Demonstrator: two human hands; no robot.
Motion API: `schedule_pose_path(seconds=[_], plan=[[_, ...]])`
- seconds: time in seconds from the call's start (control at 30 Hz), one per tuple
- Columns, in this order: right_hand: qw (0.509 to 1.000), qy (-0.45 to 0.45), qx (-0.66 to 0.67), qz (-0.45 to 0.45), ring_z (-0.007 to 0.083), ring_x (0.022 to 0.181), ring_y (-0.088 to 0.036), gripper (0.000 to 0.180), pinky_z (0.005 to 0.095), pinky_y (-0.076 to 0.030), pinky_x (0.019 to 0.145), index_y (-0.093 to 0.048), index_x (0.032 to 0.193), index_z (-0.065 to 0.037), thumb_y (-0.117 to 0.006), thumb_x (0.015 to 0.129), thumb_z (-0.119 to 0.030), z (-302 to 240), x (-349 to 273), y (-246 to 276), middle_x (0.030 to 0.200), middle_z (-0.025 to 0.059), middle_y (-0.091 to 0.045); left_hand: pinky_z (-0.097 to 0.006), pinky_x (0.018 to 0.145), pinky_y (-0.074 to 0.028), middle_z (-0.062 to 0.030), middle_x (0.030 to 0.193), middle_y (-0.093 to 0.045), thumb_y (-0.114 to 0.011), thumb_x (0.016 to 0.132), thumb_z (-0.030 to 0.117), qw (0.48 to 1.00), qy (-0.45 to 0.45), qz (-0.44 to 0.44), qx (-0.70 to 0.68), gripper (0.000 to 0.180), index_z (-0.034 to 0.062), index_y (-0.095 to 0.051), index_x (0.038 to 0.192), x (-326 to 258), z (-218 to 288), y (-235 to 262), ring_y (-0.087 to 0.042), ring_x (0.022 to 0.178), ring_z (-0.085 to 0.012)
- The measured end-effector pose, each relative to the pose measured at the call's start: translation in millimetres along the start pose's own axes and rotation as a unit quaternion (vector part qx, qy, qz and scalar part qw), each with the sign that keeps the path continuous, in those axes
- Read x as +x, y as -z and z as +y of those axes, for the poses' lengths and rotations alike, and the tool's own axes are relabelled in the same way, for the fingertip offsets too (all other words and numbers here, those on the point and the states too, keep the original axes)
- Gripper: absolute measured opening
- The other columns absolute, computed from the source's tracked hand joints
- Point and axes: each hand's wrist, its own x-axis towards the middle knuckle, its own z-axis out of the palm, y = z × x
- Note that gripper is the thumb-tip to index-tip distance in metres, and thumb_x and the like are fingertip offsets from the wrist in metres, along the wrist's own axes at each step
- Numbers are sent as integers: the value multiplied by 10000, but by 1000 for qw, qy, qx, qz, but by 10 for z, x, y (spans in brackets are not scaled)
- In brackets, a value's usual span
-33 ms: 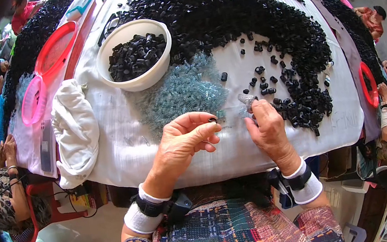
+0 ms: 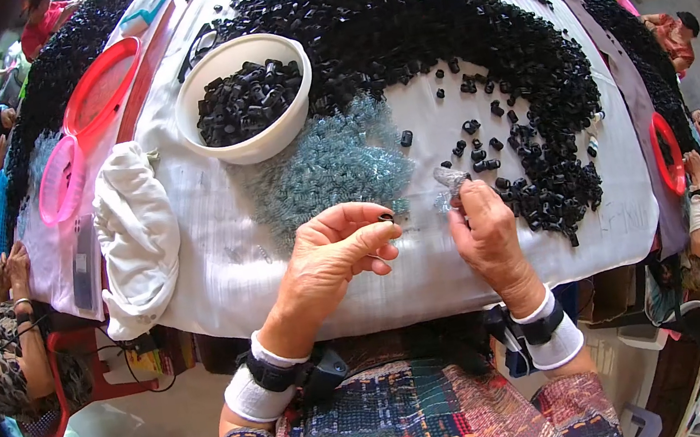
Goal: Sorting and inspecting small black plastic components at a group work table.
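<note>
Small black, rigid-looking plastic piece (image 2: 386, 217) sits above the white cloth-covered worktop (image 2: 225, 281), clamped in the left hand's (image 2: 327, 248) thumb-and-index grip; probably light, stiff, slightly slippery, best pinched by its sides. Left hand angles inward, other fingers curled; right hand (image 2: 490, 230) points forward, bent, near loose black cylindrical plastic pieces (image 2: 486, 165), can't tell if its grip holds anything.

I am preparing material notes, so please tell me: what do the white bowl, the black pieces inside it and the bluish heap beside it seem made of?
White bowl: probably plastic, smooth with a soft sheen.
Black pieces: likely hard plastic; they show small glossy highlights.
Bluish heap: glinting, partly see-through, perhaps plastic; pieces too small to tell.
</note>
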Motion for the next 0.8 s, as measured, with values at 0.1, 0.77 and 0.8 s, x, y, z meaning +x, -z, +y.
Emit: schedule_pose_path(seconds=[0.1,0.77,0.8], plan=[[999,16,-22,17,314,819,-552,291,390,-435,724,-538,985,-4,-627,708,-15,13,17,9,887,150,-562,-265,622,-535,-139,930,-662,-649,854,83,1000,8,8,20,201,17,-615,1041,0,-10,-5,-645,740,-155],[999,-10,29,26,332,800,-544,311,409,-450,714,-528,977,11,-629,684,22,-51,-9,42,871,159,-546,-246,619,-530,-114,909,-672,-670,838,84,998,11,12,65,191,6,-619,1004,11,-51,-39,-644,731,-147],[997,-18,64,35,335,763,-549,294,407,-462,688,-527,973,18,-618,695,46,-75,7,61,856,164,-544,-246,619,-530,-114,909,-672,-670,838,84,998,10,12,65,191,6,-619,1004,20,-54,-46,-644,731,-147]])
